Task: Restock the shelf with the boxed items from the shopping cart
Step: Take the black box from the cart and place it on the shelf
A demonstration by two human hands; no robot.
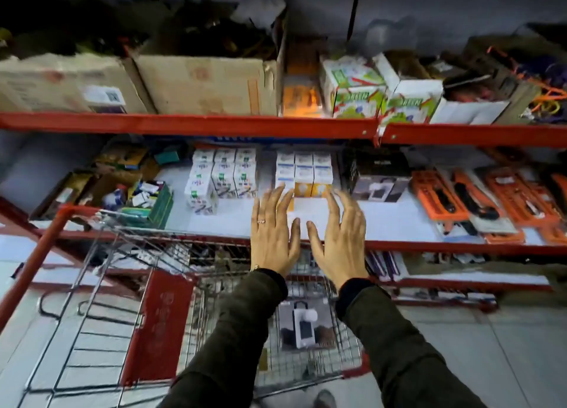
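Note:
My left hand (pixel 274 234) and my right hand (pixel 341 236) reach side by side over the front of the middle shelf (pixel 399 220), fingers spread, backs up, holding nothing. Just beyond the fingertips stands a block of white and yellow bulb boxes (pixel 306 174), with green and white boxes (pixel 222 174) to its left. Below my wrists is the wire shopping cart (pixel 153 285), and a dark boxed item (pixel 306 325) lies in its basket. A ring shows on my left hand.
Red shelf rails (pixel 190 124) cross above and below. Cardboard cartons (pixel 202 82) fill the upper shelf. A dark box (pixel 379 177) and orange blister packs (pixel 478 202) lie to the right, a green tray of small items (pixel 147 199) to the left.

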